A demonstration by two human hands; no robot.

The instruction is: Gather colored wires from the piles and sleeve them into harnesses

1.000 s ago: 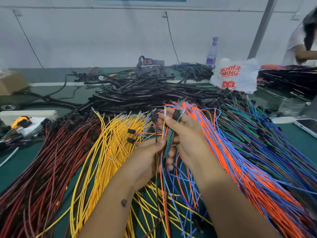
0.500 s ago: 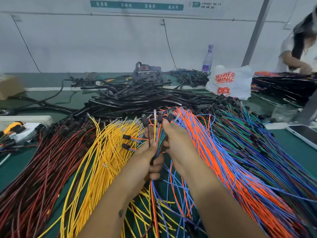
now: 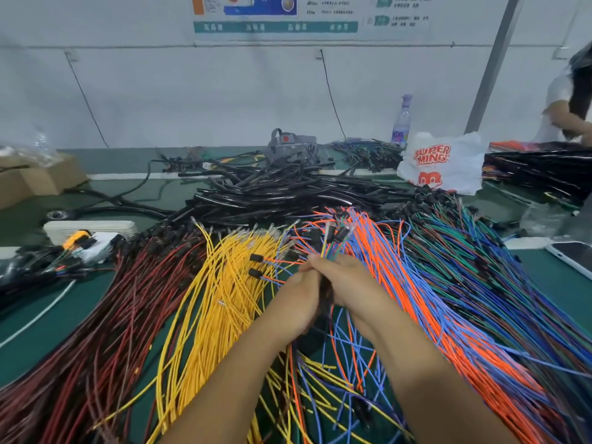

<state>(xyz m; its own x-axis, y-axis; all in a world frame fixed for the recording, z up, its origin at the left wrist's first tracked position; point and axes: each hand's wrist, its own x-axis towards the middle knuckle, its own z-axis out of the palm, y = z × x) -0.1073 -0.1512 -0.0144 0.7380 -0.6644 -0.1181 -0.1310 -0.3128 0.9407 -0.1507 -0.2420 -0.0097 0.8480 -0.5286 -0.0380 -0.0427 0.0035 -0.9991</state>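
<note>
Both my hands meet at the table's middle around one small bundle of mixed wires (image 3: 330, 248), whose black-tipped ends stick up beyond my fingers. My left hand (image 3: 296, 299) grips the bundle low down. My right hand (image 3: 349, 283) grips it just above, fingers curled round it. To the left lie a yellow wire pile (image 3: 217, 283) and a dark red wire pile (image 3: 128, 302). Orange and blue wires (image 3: 416, 283) fan out on the right, with green and blue ones (image 3: 480, 261) beyond. A heap of black sleeves (image 3: 272, 193) lies behind the hands.
A white plastic bag (image 3: 445, 161) and a bottle (image 3: 402, 123) stand at the back right. A phone (image 3: 573, 254) lies at the right edge. A cardboard box (image 3: 35, 181) and a white power strip (image 3: 89, 227) are on the left. Another person (image 3: 570, 104) works at far right.
My hands have drawn close together and now touch around the bundle, whose ends show shorter above my fingers. The camera has tilted up, showing more wall.
</note>
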